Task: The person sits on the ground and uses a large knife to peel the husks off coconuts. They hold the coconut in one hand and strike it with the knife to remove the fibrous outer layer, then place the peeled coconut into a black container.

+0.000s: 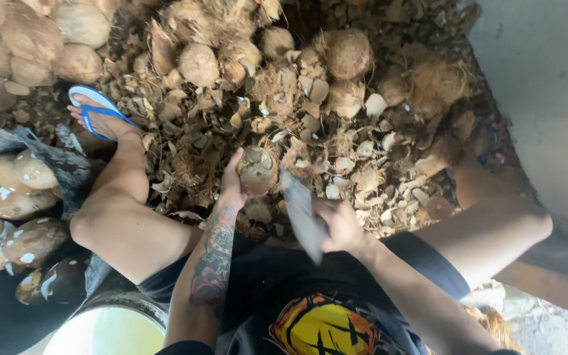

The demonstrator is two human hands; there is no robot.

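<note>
My left hand (233, 184) grips a small brown coconut (258, 169), held out in front of my knees over the husk litter. My right hand (341, 225) is closed around the handle of a broad grey blade (300, 209), which is blurred and angled up toward the coconut's right side. The blade's tip is just right of the coconut; whether it touches is unclear. My forearms come up from the bottom of the view, the left one tattooed.
A heap of husked brown coconuts (198, 62) and shell chips (363, 171) lies ahead. Pale peeled coconuts (14, 197) rest on a dark sack at left. A blue-strapped sandal (96, 108) is on my left foot. A white bucket (106, 329) stands below. A grey wall (547, 79) rises at right.
</note>
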